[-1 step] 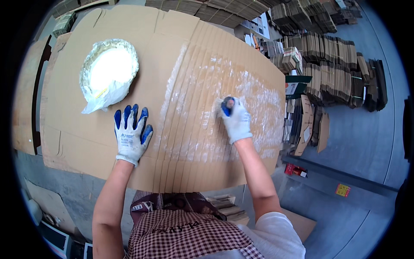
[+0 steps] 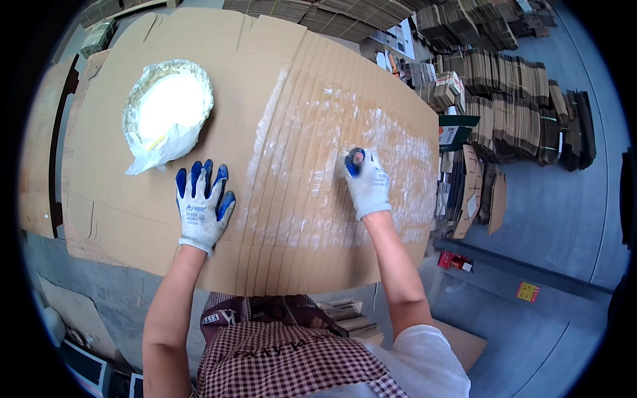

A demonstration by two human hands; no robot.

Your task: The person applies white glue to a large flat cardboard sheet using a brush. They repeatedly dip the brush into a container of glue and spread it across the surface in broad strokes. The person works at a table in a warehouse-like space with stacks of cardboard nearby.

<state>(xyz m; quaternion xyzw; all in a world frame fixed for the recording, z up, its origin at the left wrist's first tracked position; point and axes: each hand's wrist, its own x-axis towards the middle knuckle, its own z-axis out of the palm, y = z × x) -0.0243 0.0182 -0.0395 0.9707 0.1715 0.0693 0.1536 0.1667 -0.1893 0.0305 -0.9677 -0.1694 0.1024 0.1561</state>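
My left hand [image 2: 201, 205], in a white glove with blue fingertips, lies flat on a large cardboard sheet [image 2: 133, 205], its fingers spread. My right hand [image 2: 369, 184], gloved the same way, is closed around what looks like a brush [image 2: 358, 158]; only the end of its handle shows, and the bristles are mostly hidden. Beneath it, several overlapping cardboard strips [image 2: 265, 265] fan out side by side, smeared with wet, whitish paste [image 2: 405, 152]. Beyond my left hand stands a round basin [image 2: 208, 86] of bright white paste, with a crumpled white plastic liner [image 2: 159, 151] over its near rim.
Bundled stacks of flat cardboard [image 2: 511, 123] stand on the grey floor at the right. More stacks [image 2: 332, 20] lie beyond the work surface. A wooden board [image 2: 41, 146] stands at the left, and a red box [image 2: 455, 261] lies on the floor at right.
My right hand has shifted slightly to the right over the pasted strips with the brush. My left hand and the basin have stayed in place.
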